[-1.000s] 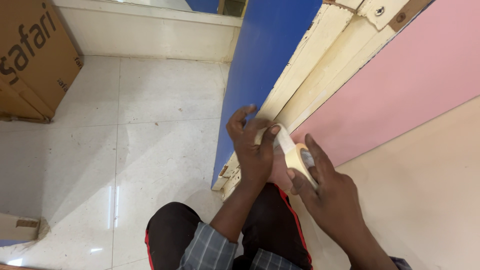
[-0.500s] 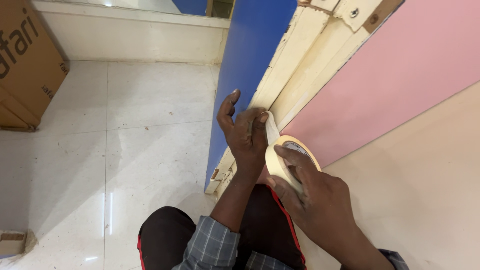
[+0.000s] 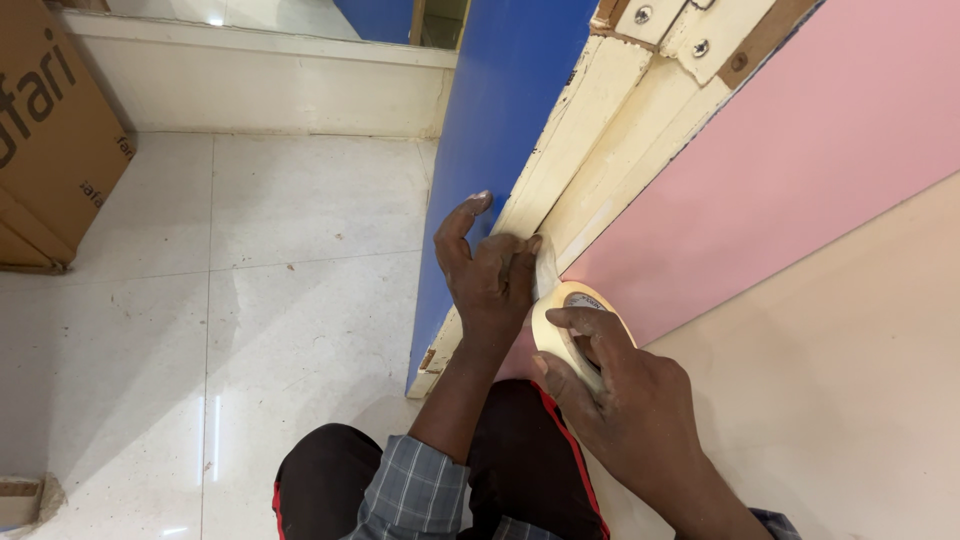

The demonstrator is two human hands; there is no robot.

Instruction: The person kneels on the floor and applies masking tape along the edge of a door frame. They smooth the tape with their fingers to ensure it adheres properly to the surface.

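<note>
Now, left hand: fingers spread, pressing tape strip onto door frame.
Right hand: fingers curled around tape roll, just beside.

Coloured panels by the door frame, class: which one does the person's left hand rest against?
The blue panel, left of the cream frame: the left hand lies along its edge. The pink panel lies right of the frame, untouched.
</note>
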